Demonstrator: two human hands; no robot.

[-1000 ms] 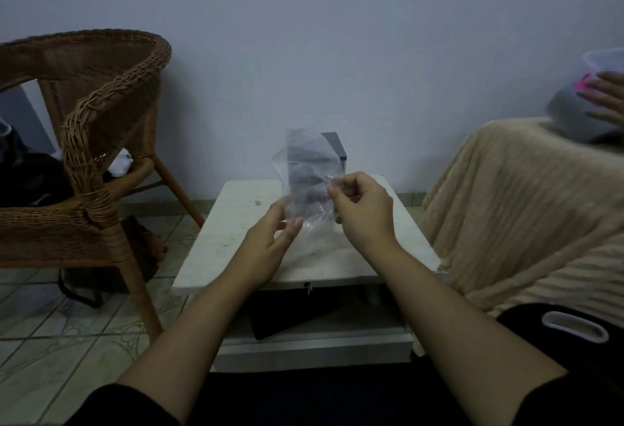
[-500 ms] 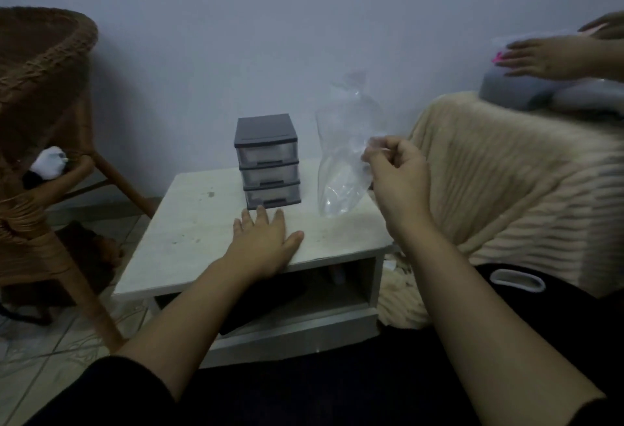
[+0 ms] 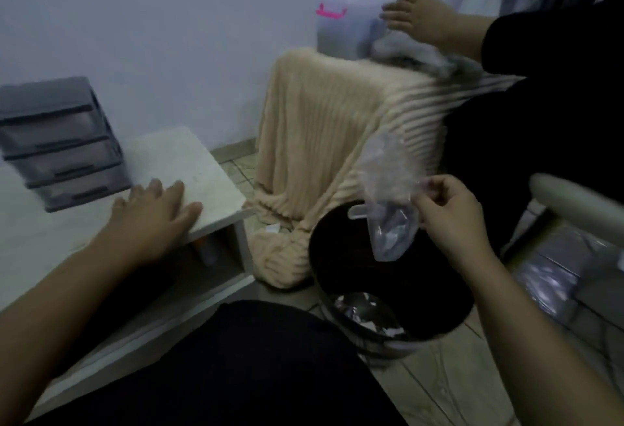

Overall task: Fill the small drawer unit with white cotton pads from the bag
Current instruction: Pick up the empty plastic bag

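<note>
head view looks down and to the right. a pale low table (image 3: 189, 155) fills the left side. just beside its right edge a beige ribbed blanket (image 3: 320, 128) drapes over something tall, down to the tiled floor (image 3: 439, 385). in front of the blanket, on the floor, stands a black bin (image 3: 337, 256) with crumpled shiny scraps (image 3: 361, 310) inside. the grey drawer unit (image 3: 64, 141) sits on the far left part of the table, its three drawers pushed in. on top of the blanket is a frosted box (image 3: 341, 33) with a pink clip (image 3: 331, 12), and another person's hand (image 3: 418, 18) lies flat against it. the clear bag (image 3: 388, 196) hangs over the bin, limp and seemingly empty, though blur makes that hard to say. the right hand (image 3: 449, 216) pinches the bag's upper edge between thumb and curled fingers. the left hand (image 3: 155, 216) lies flat on the table's near right corner, fingers straight and spread, holding nothing, near the drawer unit but not touching it.
</note>
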